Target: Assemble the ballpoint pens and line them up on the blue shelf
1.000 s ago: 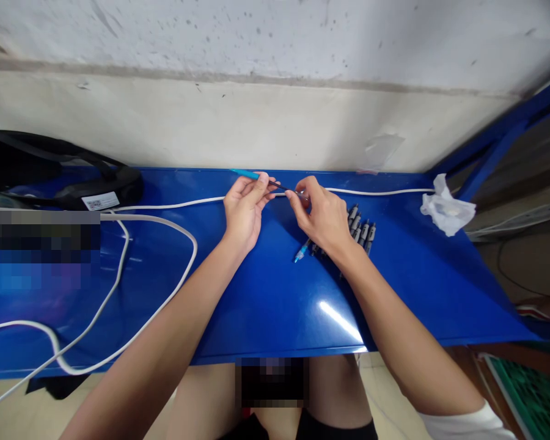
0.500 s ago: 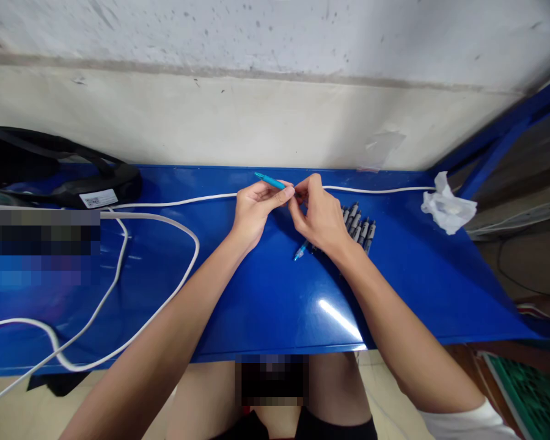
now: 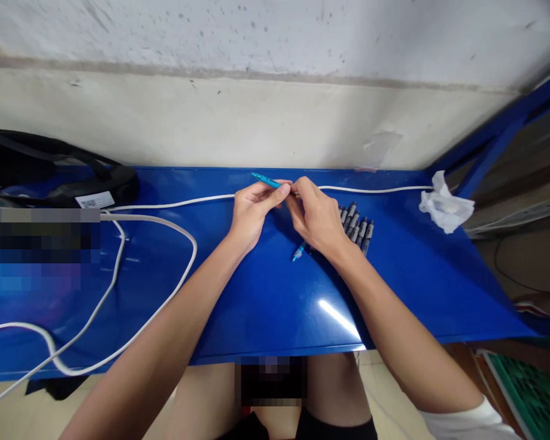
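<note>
A light-blue pen [image 3: 264,179] slants across the fingers of my left hand [image 3: 251,215], which is closed round it above the table. At the pen's right end, my right hand [image 3: 319,215] has thumb and fingers pinched together. Something small and thin shows between those fingertips, too small to name. Several grey and black pens [image 3: 361,230] lie side by side on the table just right of my right hand, partly covered by it. From under that hand pokes the end of another blue pen [image 3: 297,252].
White cables [image 3: 195,244] loop over the left of the blue table [image 3: 266,305]. A black strapped object with a label [image 3: 114,183] sits at the back left. Crumpled white tissue [image 3: 448,205] lies at the right end. A wall rises along the back edge.
My right fingertips have shifted slightly at the pen's end, and a thin sliver shows between them. The left hand still holds the blue pen. The whole view has moved a little.
</note>
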A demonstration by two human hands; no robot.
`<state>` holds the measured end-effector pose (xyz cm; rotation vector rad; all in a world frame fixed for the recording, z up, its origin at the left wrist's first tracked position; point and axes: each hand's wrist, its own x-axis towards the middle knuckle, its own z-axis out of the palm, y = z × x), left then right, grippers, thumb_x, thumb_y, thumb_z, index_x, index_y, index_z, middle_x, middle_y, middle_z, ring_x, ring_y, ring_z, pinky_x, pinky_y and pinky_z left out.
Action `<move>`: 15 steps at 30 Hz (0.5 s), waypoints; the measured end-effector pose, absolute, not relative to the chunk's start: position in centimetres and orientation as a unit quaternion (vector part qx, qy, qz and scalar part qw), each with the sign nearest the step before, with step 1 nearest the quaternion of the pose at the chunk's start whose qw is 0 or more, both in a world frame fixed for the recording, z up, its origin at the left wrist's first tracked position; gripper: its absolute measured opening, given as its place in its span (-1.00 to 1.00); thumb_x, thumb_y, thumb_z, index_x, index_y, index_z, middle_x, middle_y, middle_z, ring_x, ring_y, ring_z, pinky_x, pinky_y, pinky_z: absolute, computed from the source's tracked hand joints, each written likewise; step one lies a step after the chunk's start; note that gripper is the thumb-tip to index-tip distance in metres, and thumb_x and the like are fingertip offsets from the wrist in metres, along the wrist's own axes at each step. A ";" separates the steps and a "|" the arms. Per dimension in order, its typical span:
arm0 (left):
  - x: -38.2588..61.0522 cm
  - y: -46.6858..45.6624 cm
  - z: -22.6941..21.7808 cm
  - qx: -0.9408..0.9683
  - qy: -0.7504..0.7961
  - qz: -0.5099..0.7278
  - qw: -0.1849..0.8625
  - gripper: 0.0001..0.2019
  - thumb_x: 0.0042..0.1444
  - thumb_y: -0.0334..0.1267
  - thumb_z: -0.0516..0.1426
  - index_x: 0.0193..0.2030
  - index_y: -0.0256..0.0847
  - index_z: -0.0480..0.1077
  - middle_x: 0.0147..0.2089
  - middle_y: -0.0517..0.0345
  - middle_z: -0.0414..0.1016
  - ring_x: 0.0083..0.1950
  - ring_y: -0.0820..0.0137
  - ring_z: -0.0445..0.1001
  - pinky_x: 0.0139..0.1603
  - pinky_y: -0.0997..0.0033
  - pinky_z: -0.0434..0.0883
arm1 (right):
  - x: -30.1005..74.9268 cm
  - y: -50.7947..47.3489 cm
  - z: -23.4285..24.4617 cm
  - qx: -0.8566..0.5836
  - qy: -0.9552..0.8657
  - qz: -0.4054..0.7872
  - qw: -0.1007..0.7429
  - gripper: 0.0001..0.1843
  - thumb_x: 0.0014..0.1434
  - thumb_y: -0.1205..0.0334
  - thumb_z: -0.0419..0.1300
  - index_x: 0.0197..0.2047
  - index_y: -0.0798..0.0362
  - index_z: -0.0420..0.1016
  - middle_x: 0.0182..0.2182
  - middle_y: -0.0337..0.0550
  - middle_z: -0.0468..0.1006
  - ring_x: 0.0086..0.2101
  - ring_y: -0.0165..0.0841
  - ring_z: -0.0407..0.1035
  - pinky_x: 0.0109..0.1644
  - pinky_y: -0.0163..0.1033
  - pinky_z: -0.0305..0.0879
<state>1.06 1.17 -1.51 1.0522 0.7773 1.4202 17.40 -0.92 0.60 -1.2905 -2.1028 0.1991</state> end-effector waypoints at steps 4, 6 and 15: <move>1.0 1.2 -1.5 0.450 0.335 0.599 0.572 -0.72 0.08 -0.02 0.55 -0.15 -0.08 0.77 -0.02 0.05 0.78 -0.08 0.27 0.66 -0.12 0.32 0.51 | 17.3 -0.7 0.3 -0.489 -0.795 0.101 0.344 -0.77 0.62 0.10 0.00 0.20 -0.07 0.36 0.03 -0.01 0.62 -0.09 -0.18 0.55 -0.17 -0.19 0.32; 0.9 1.2 -1.6 0.442 0.339 0.598 0.576 -0.72 0.06 -0.04 0.56 -0.15 -0.09 0.77 -0.02 0.04 0.78 -0.09 0.28 0.66 -0.12 0.31 0.51 | 17.4 -0.5 0.0 -0.489 -0.786 0.116 0.359 -0.76 0.60 0.09 0.04 0.22 -0.05 0.33 -0.03 -0.02 0.60 -0.15 -0.19 0.53 -0.17 -0.17 0.34; 0.8 1.4 -1.7 0.441 0.335 0.602 0.575 -0.77 0.13 -0.06 0.53 -0.13 -0.07 0.77 0.00 0.06 0.78 -0.07 0.28 0.66 -0.15 0.33 0.50 | 17.4 -0.5 0.3 -0.475 -0.806 0.106 0.337 -0.73 0.65 0.09 -0.05 0.17 -0.06 0.42 0.04 0.00 0.58 -0.06 -0.17 0.51 -0.10 -0.15 0.38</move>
